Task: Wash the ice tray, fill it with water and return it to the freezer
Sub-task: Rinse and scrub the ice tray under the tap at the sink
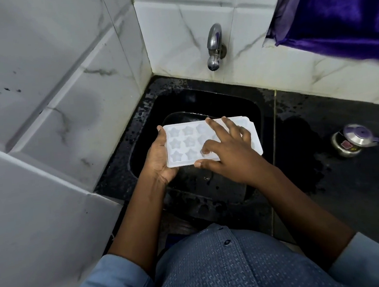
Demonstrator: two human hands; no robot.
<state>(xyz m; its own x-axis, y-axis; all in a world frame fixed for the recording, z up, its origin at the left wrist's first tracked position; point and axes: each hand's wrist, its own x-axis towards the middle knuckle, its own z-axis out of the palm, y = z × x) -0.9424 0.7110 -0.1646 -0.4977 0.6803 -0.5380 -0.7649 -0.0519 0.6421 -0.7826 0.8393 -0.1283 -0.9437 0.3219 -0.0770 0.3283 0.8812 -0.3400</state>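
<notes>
We're looking at the ice tray [184, 144]: frosted white plastic, smooth and faintly translucent, with a dull sheen. Above it we've got the tap [214, 45], polished metal, mirror-bright. The sink [238, 101] is glossy black, and the counter [363, 183] round it is dark polished stone, speckled wet. The wall tiles [65, 81] come across glazed and smooth, marble-veined. We see satiny purple cloth [344, 5], a shiny steel pot [354, 141], and matt woven cloth on the shirt [220, 268].

The white ice tray [181, 144] is lying level, long side left to right, above the black sink [205, 99]. Its star-shaped cavities are facing up.
</notes>
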